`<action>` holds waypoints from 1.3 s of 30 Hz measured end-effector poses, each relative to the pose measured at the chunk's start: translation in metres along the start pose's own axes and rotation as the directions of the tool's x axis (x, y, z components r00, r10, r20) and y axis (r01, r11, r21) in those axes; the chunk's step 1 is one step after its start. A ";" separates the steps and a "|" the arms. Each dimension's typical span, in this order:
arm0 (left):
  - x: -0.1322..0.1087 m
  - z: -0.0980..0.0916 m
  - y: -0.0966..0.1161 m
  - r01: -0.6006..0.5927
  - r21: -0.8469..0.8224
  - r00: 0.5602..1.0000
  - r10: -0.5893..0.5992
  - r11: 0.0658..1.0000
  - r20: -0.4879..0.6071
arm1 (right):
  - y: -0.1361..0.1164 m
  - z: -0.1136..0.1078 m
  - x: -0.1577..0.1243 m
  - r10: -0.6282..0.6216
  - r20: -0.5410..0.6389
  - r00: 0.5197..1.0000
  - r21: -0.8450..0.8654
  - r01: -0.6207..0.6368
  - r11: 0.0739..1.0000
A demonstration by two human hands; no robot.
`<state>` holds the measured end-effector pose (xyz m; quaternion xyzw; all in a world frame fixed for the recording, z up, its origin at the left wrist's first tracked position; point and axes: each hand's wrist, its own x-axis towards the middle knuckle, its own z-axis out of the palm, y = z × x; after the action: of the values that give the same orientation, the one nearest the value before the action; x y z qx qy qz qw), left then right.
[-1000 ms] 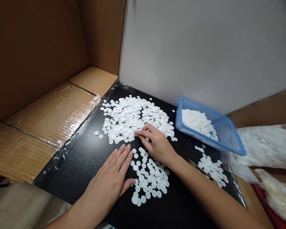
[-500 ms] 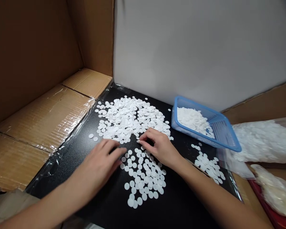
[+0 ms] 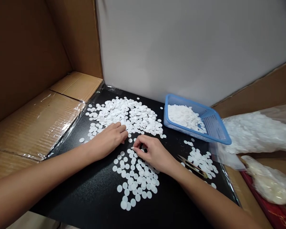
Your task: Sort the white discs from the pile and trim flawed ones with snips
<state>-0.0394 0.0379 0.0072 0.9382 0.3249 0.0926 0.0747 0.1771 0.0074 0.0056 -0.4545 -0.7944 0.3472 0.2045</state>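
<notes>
Toward the near edge of the black table (image 3: 85, 203), past a bare strip, lies a loose spread of white discs (image 3: 139, 181), some apart, some overlapping. The right hand (image 3: 132, 148) is just beyond it; its thumb and forefinger are pinched together, seemingly on a single disc seen edge-on at their tips. Toward the table's right edge, a pair of small scissors (image 3: 193, 166) lies just beside a smaller patch of discs (image 3: 201, 160). Past that edge are a cream-coloured bundle in plastic (image 3: 271, 183) and a clear bag of white pieces (image 3: 259, 132).

Farther in, the left hand (image 3: 113, 136) rests at the near side of the big heap (image 3: 114, 111), fingers curled close together; whether they hold anything cannot be told. The heap runs back toward the far left corner and is the largest lot on the table. At the far right corner the blue basket (image 3: 208, 122) holds another pile of white pieces (image 3: 186, 117), with part of its mesh floor bare.

Judging by these lots, the handling is partway: the discs are divided into groups, yet the thick heap suggests much is left. Which group counts as finished cannot be told.
</notes>
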 end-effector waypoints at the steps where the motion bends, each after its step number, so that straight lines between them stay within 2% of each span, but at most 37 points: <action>1: -0.001 0.001 0.001 0.006 0.009 1.000 -0.006 1.000 -0.007 | 0.000 -0.001 -0.001 0.004 0.015 1.000 0.004 -0.004 1.000; 3: -0.004 0.002 0.003 0.040 -0.035 0.998 -0.042 0.999 -0.044 | -0.001 -0.003 -0.002 0.028 0.057 0.998 0.003 -0.028 1.000; 5: -0.008 0.001 0.005 0.115 -0.179 0.985 -0.136 0.977 -0.109 | -0.002 -0.006 -0.002 0.072 0.092 0.993 -0.023 -0.071 0.997; 7: -0.014 -0.003 0.007 0.185 -0.319 0.957 -0.244 0.929 -0.155 | -0.002 -0.008 -0.002 0.121 0.099 0.988 -0.066 -0.114 0.991; 10: -0.027 -0.016 0.013 0.289 -0.446 0.910 -0.388 0.847 -0.147 | 0.000 -0.012 -0.001 0.160 0.084 0.984 -0.108 -0.150 0.983; 12: -0.040 -0.025 0.018 0.367 -0.586 0.846 -0.522 0.723 -0.114 | 0.001 -0.014 -0.001 0.172 0.091 0.981 -0.125 -0.160 0.979; 14: -0.055 -0.032 0.023 0.396 -0.666 0.776 -0.618 0.632 -0.125 | 0.001 -0.015 -0.001 0.160 0.086 0.983 -0.158 -0.145 0.977; 17: -0.083 -0.039 0.027 0.431 -0.660 0.697 -0.692 0.615 -0.189 | -0.004 -0.013 0.002 0.089 0.034 0.995 -0.194 -0.081 0.978; 20: -0.110 -0.046 0.031 0.520 -0.590 0.612 -0.751 0.618 -0.249 | -0.012 -0.003 0.012 0.040 -0.007 0.999 -0.172 -0.040 0.984; 23: -0.134 -0.049 0.034 0.623 -0.564 0.500 -0.830 0.542 -0.247 | -0.020 0.009 0.026 0.045 -0.028 0.999 -0.183 -0.050 0.982; 25: -0.146 -0.048 0.036 0.642 -0.582 0.456 -0.859 0.499 -0.234 | -0.022 0.015 0.035 0.063 -0.029 0.998 -0.191 -0.067 0.979; 27: -0.153 -0.044 0.038 0.640 -0.585 0.470 -0.856 0.498 -0.215 | -0.021 0.019 0.042 0.086 -0.018 0.996 -0.142 -0.088 0.986; 29: -0.155 -0.039 0.040 0.621 -0.563 0.537 -0.819 0.546 -0.203 | -0.019 0.021 0.046 0.112 -0.002 0.994 -0.065 -0.112 0.992; 32: -0.143 -0.032 0.043 0.551 -0.538 0.656 -0.730 0.637 -0.192 | -0.019 0.021 0.048 0.137 0.007 0.991 -0.010 -0.137 0.991; 35: -0.122 -0.026 0.049 0.464 -0.560 0.734 -0.652 0.686 -0.191 | -0.028 0.021 0.038 0.125 0.003 0.992 0.034 -0.125 0.992; 37: -0.108 -0.023 0.056 0.408 -0.637 0.759 -0.631 0.654 -0.162 | -0.040 0.024 0.026 0.124 0.068 0.990 0.211 -0.135 0.968; 39: -0.100 -0.022 0.064 0.348 -0.760 0.790 -0.608 0.549 -0.077 | -0.054 0.029 0.014 0.123 0.173 0.977 0.447 -0.189 0.874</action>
<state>-0.0830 -0.0721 0.0287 0.6761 0.5172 0.3426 0.3975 0.1205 -0.0098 0.0261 -0.4304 -0.6622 0.5719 0.2217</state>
